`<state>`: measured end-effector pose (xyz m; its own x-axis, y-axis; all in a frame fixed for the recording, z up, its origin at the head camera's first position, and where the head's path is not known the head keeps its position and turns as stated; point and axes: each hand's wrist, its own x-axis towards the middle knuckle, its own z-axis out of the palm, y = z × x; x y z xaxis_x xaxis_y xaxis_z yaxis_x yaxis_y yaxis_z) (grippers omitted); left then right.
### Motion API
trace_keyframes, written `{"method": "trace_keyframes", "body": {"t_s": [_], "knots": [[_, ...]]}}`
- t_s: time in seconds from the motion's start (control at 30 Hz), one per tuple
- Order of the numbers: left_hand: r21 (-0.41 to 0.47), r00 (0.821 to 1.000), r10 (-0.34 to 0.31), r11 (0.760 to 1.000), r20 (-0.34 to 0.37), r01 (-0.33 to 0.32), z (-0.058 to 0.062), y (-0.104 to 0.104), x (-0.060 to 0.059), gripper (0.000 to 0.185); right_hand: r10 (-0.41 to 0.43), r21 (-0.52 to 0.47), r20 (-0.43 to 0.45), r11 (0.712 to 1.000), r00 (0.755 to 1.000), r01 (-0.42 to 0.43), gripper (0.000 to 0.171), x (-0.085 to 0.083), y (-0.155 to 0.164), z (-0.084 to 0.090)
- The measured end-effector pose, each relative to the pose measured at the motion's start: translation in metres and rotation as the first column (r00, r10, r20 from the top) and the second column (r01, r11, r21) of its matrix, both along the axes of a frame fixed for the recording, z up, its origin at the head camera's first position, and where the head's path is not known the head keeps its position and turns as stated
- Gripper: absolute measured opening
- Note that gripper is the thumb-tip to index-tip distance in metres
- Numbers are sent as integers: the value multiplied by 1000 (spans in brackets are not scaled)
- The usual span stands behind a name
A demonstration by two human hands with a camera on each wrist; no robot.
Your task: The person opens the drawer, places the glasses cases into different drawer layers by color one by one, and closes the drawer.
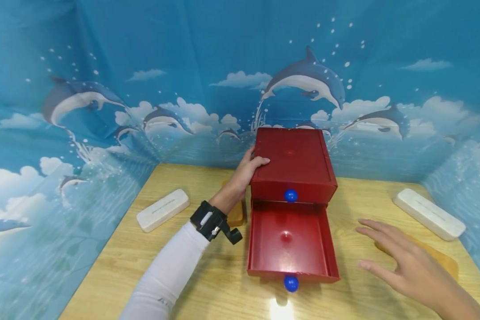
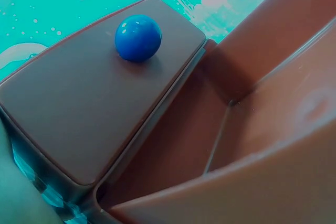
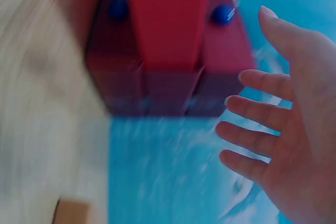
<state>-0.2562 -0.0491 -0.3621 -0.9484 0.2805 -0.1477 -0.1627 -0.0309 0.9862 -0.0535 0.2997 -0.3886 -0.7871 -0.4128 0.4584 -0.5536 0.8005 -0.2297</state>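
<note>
Drawer box (image 1: 294, 162), red, two tiers, stands near the back middle of the wooden table (image 1: 208, 284). Upper drawer closed, its blue knob (image 1: 290, 195) facing the person. Lower drawer (image 1: 290, 242) pulled well out toward the near edge, inside bare and glossy, its own blue knob (image 1: 291, 283) at the front.

Left hand (image 1: 248, 171) rests on the box's top left corner, fingers lying flat over the top edge, thumb along the left side (pressing rather than pinching, as far as the head view shows). White sleeve (image 1: 166, 278) and a black wrist mount (image 1: 214, 222) behind it. Left wrist view: closed drawer front with knob (image 2: 138, 38) above the open drawer's inner wall.

Right hand (image 1: 408, 262) hovers to the right of the open drawer, palm down, fingers spread and straight, holding nothing; apart from the drawer. Right wrist view is blurred; spread fingers (image 3: 252, 114) and the red box (image 3: 168, 40) are just legible.

White oblong case (image 1: 162, 210) lies left of the box, a second white case (image 1: 429, 214) far right. Tan wooden block (image 1: 236, 213) sits just behind the left wrist, touching or nearly touching the box (cannot tell which). Another tan block (image 1: 446, 262) lies partly under the right hand. Backdrop of dolphins and clouds (image 1: 304, 84) on all sides.
</note>
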Motion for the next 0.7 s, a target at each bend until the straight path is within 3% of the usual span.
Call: {"method": "trace_keyframes", "body": {"t_s": [0.17, 0.27, 0.43, 0.57, 0.7], "knots": [[-3, 1000, 7, 1000, 2, -7, 1, 0, 0, 84, -90, 27, 41, 996, 995, 89, 88, -19, 34, -29], [-8, 1000, 6, 1000, 0, -6, 2, 1, 1, 84, -146, 12, 118, 989, 982, 145, 88, -27, 54, -45], [-10, 1000, -5, 1000, -5, 5, 1, 2, 0, 85, -177, -18, 194, 983, 965, 184, 85, -36, 82, -70], [-8, 1000, 7, 1000, -6, -7, 0, 2, -1, 85, -179, 5, 193, 983, 965, 181, 85, -41, 100, -85], [-6, 1000, 15, 1000, -2, -15, -1, 1, 0, 85, -229, 93, 179, 972, 957, 215, 87, -45, 111, -95]]}}
